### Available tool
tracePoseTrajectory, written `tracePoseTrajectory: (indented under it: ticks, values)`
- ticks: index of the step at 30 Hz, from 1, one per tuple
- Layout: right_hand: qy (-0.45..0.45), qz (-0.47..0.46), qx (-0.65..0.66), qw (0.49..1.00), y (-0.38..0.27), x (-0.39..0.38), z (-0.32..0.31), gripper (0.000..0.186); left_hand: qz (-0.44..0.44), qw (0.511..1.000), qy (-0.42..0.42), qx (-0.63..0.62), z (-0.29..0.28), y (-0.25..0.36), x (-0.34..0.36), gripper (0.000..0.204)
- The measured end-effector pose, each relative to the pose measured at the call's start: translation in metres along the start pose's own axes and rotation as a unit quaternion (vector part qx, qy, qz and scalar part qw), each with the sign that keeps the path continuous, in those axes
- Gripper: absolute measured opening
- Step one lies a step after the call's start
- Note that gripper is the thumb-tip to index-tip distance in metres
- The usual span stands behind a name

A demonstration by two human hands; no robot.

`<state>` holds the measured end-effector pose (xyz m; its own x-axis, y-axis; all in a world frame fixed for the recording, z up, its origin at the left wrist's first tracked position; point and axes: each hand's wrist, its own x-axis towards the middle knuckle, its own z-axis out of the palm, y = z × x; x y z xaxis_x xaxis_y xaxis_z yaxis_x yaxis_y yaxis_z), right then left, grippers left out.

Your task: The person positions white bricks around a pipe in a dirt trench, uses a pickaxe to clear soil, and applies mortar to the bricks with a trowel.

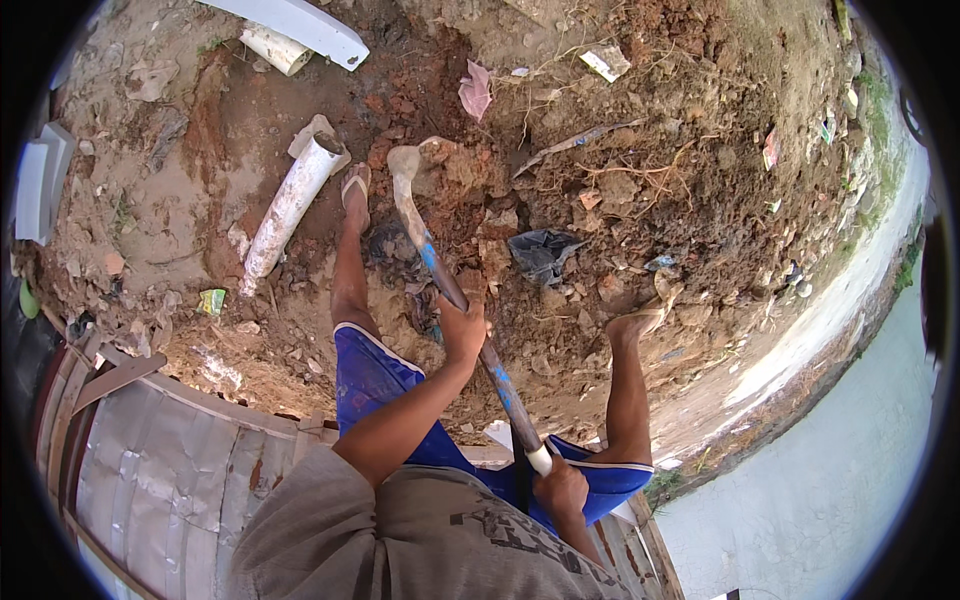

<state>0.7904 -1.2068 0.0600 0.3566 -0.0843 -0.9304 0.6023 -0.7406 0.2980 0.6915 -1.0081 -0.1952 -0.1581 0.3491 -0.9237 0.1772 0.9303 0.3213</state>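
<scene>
A long-handled hoe [453,290] slants across the middle, its shaft wooden with blue patches and a white band near the lower end. My left hand [464,322] is closed around the middle of the shaft. Lower down, my right hand [561,490] wraps the handle just past the white band. The hoe's dirt-caked head [405,160] is at the far end, over loose reddish-brown soil [465,180]; how deep its blade sits, I cannot tell. A crumpled black plastic piece [543,254] lies on the soil right of the shaft.
My feet, in sandals, stand either side of the dug soil. A dirty white pipe [292,210] lies at left, with another pipe piece [275,48] beyond. Roots [640,170] and litter are scattered about. A pale wall [800,450] borders the right; metal sheeting [170,460] lies at lower left.
</scene>
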Motion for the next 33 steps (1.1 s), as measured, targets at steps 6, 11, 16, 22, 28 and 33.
tracePoseTrajectory:
  ticks: [6,11,16,22,28,33]
  values:
    - [-0.121,-0.006,-0.005,0.993,0.049,-0.065,0.008,0.053,-0.124,0.991,-0.053,-0.001,-0.055,-0.029,-0.099,0.033]
    - [0.042,-0.142,-0.021,0.989,0.015,-0.018,0.03,0.057,0.01,0.988,-0.014,-0.155,-0.068,0.083,-0.045,0.032]
    - [0.178,-0.329,0.043,0.926,-0.168,0.166,-0.037,0.059,0.28,0.941,0.107,-0.157,-0.085,0.262,0.044,0.035]
    - [0.198,-0.364,0.01,0.91,-0.251,0.261,-0.123,0.055,0.392,0.904,0.151,-0.074,-0.035,0.346,0.161,0.032]
    - [0.085,-0.164,0.042,0.982,-0.151,0.244,-0.078,0.042,0.244,0.936,0.184,0.173,0.065,0.118,0.256,0.041]
    - [0.031,-0.108,0.048,0.993,-0.067,0.152,0.005,0.04,0.09,0.994,0.029,0.052,0.046,0.039,0.152,0.033]
